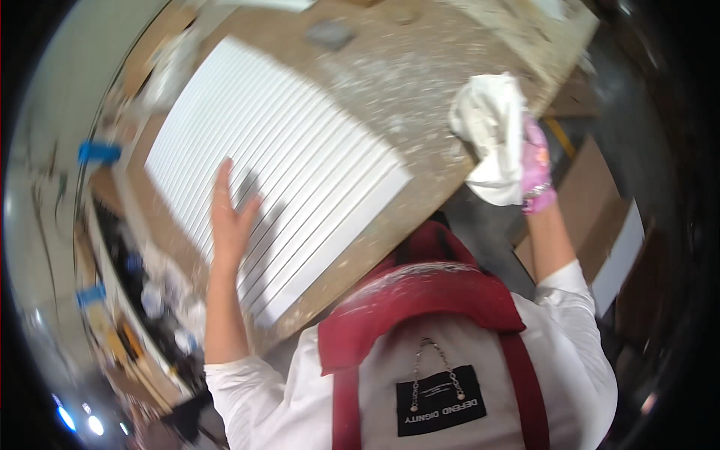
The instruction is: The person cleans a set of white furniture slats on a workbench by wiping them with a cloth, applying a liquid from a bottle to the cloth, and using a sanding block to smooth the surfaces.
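A white slatted panel (277, 157) lies on a dusty workbench (420, 82). My left hand (229, 217) rests flat on the panel's near left part, fingers spread, holding nothing. My right hand (536, 169), in a pink glove, is raised past the bench's right edge and grips a bunched white cloth (491, 131). The cloth hides most of the glove's fingers. I wear white sleeves and a red apron (420, 300).
White dust and flecks cover the bench top. A small grey block (330, 34) lies at its far side. Cluttered shelves with blue bits (97, 154) run along the left. Brown cardboard and a white board (615, 240) lean at the right.
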The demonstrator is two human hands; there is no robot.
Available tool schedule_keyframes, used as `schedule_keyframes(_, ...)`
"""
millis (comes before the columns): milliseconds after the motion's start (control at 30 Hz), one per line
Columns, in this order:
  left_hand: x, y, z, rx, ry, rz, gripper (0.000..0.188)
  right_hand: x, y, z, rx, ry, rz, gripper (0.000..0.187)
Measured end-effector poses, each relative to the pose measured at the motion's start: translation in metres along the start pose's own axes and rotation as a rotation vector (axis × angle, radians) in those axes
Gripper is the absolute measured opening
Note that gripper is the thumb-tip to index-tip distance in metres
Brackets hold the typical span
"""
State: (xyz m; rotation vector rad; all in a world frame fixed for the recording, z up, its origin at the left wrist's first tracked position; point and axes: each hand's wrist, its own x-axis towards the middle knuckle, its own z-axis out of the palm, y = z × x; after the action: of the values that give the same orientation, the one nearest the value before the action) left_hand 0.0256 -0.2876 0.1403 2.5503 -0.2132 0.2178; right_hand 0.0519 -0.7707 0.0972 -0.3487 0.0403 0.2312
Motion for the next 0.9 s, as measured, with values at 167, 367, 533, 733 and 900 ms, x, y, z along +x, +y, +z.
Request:
schedule_keyframes(167, -0.179, -0.005, -0.014, 0.299, -0.280, -0.203, 0.107, 0.026, 0.152, 0.096, -1.369, -0.279, -0.125, 0.041)
schedule_keyframes(367, -0.207, -0.016, 0.016, 0.447, -0.287, -0.205, 0.113, 0.011, 0.296, 0.069, -2.074, -0.900, -0.483, 0.041)
schedule_keyframes(533, -0.206, -0.016, 0.017, 0.420, -0.226, -0.177, 0.112, 0.089, 0.135, 0.012, -1.602, -0.053, -0.057, 0.038)
schedule_keyframes(733, -0.205, -0.018, 0.016, 0.435, -0.245, -0.206, 0.112, 0.058, 0.187, 0.077, -2.415, -0.650, -0.453, 0.033)
schedule_keyframes(900, -0.207, -0.017, 0.014, 0.443, -0.251, -0.214, 0.112, 0.038, 0.215, 0.053, -2.347, -0.723, -0.445, 0.038)
